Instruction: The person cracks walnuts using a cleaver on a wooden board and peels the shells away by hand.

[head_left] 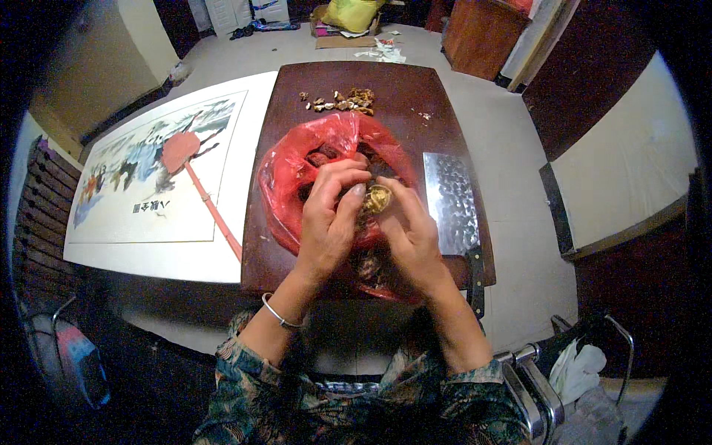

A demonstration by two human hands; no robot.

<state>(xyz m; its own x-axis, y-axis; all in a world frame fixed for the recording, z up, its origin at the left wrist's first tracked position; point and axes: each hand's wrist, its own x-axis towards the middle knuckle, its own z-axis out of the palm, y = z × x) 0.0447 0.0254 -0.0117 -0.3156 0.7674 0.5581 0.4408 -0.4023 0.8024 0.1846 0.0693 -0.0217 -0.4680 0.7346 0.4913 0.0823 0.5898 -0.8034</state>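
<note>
Both my hands meet over an open red plastic bag [282, 167] on the dark brown table. Inside the bag are dark reddish-brown lumps [322, 154]. My right hand [410, 233] is closed around a small round piece with a dark rim and a crumbly yellow inside [377, 198]; its exact kind is unclear. My left hand [330, 211], with a silver bangle on the wrist, is curled beside that piece, its thumb near the rim. Whatever its fingers grip is hidden. Beyond the bag lies a small pile of brown and pale broken pieces [345, 101].
To the right of the bag lies a wide cleaver [451, 204], its black riveted handle [477, 285] toward me. A pink fly swatter [200, 182] rests on the white picture-printed table [159, 256] at left. Metal-framed chairs flank me. A box with a yellow bag [348, 15] stands farther off.
</note>
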